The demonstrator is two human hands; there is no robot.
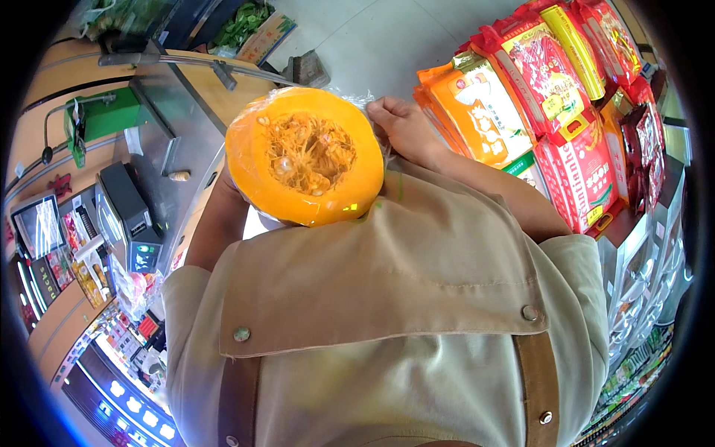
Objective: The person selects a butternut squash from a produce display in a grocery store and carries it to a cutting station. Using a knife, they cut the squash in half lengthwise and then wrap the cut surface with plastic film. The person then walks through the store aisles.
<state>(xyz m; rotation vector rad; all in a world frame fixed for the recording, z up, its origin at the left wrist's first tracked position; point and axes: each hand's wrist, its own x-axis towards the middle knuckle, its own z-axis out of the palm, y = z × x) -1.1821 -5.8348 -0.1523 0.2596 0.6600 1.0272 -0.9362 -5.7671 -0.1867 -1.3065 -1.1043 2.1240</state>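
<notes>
A halved orange pumpkin (357, 151) is in front of my apron, its cut face turned up towards me. Stringy pulp and seeds (313, 151) fill the hollow. Clear plastic film (357, 99) stretches around it and bunches at the far right edge. My right hand (399, 125) pinches that gathered film between thumb and fingers, close beside the rind. On the other side, my left hand (228, 181) supports the pumpkin from below. Only its wrist area shows; the fingers are hidden behind the pumpkin.
Several bags of packaged goods (480, 106) are stacked at the right. A counter (190, 89) with a metal rail runs along the left, bearing a dark device (131, 207) and a screen (38, 226). Leafy greens (243, 25) stand beyond it. Pale floor tiles (363, 44) lie ahead.
</notes>
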